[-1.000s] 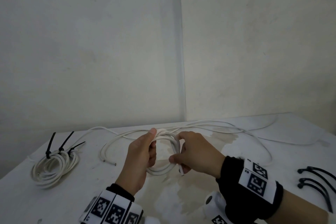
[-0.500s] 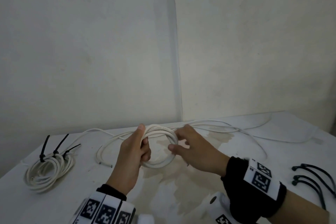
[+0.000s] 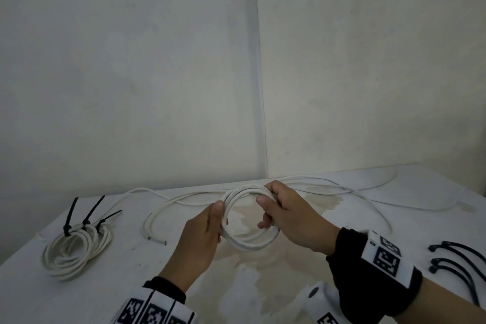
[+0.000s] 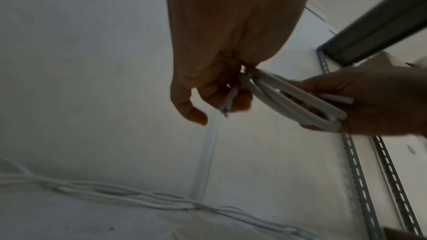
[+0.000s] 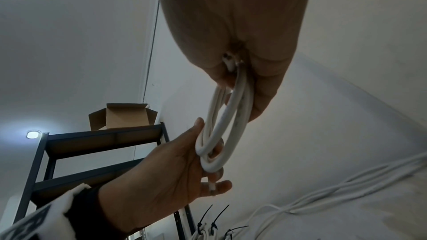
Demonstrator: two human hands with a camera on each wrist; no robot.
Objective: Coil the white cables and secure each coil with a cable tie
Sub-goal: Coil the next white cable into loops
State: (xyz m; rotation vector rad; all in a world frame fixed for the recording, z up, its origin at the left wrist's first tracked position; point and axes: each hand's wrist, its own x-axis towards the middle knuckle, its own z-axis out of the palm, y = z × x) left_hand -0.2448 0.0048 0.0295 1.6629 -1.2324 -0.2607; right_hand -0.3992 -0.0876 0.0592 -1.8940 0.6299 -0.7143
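A small coil of white cable (image 3: 246,242) (image 4: 291,98) (image 5: 231,116) is held up above the table between both hands. My left hand (image 3: 207,229) (image 4: 212,94) grips its left side, thumb on top, with a cut cable end by the fingers. My right hand (image 3: 284,216) (image 5: 240,79) grips the right side, fingers curled round the turns. More loose white cables (image 3: 328,187) lie along the table's far edge. A finished coil (image 3: 76,250) with three black ties (image 3: 89,216) sits at the left. Loose black cable ties (image 3: 457,263) lie at the right.
The white table (image 3: 131,284) stands in a corner of two pale walls. A loose cable loop with a cut end (image 3: 155,234) lies left of my hands. A dark metal shelf (image 5: 97,145) carries an open cardboard box (image 5: 122,118).
The coil has been turned from edge-on to a round open ring facing up. My hands have spread apart to opposite sides of it, and the view has shifted slightly.
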